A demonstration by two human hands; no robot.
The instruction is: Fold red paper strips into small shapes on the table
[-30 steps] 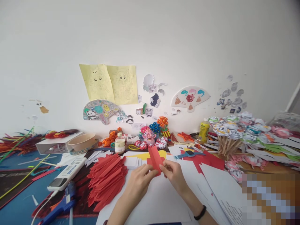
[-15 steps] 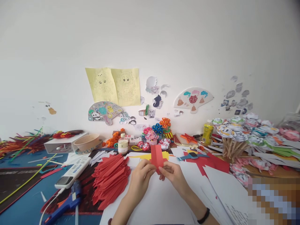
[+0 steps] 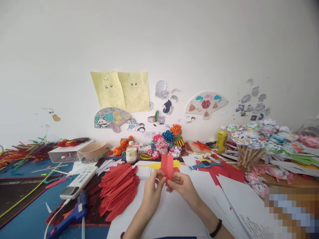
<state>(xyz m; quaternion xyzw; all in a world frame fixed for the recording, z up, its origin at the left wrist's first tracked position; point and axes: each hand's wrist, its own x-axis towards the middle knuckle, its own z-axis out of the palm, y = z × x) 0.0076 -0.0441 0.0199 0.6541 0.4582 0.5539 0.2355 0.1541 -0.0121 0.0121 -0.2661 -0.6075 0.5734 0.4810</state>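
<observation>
A small red strip of paper [image 3: 167, 165], creased lengthwise, stands upright between my two hands over the white paper sheets [image 3: 171, 214]. My left hand [image 3: 154, 186] pinches its lower left edge between thumb and fingers. On the other side, my right hand [image 3: 181, 185] grips the lower right edge, its thumb near the left one. The bottom of the strip is partly hidden behind my fingertips. Left of my hands lies a pile of folded red paper pieces [image 3: 119, 191].
At the left are a blue glue gun [image 3: 71, 220] and a white power strip [image 3: 79, 182]. A small bottle [image 3: 131, 152] and pipe-cleaner flowers [image 3: 164, 141] stand along the wall. To the right are a blue watch [image 3: 205, 164], red paper [image 3: 230, 172] and a bunch of paper flowers [image 3: 249, 141].
My hands have drawn slightly closer together at the bottom of the red paper, the left moving a little right. The view has shifted slightly.
</observation>
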